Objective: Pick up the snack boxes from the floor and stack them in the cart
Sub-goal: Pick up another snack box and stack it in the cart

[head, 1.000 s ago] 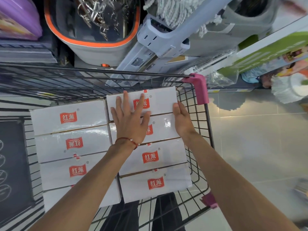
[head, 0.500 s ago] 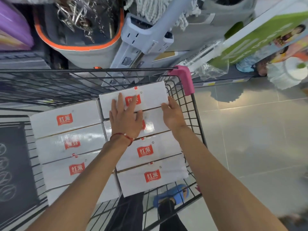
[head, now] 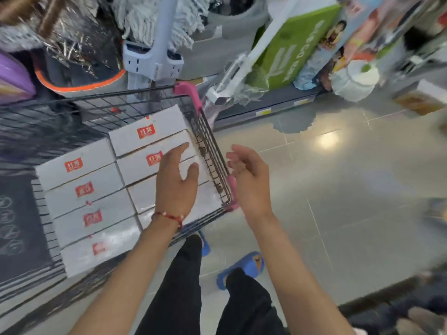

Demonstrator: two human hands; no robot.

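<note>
Grey tiled shop floor [head: 338, 189], mops [head: 150, 18] crowding the shelf behind, wire cart [head: 211, 151] with pink corners, white snack boxes [head: 96, 206] packed inside in two rows, left hand [head: 175, 182] with a red bracelet [head: 169, 216], fingers spread over the right row, right hand [head: 249, 180] loose and holding nothing, just outside the cart's rim

Mop [head: 142, 18], orange-rimmed bucket [head: 82, 87], green box [head: 295, 47] along top; blue slipper [head: 244, 263] on floor [head: 362, 189].
</note>
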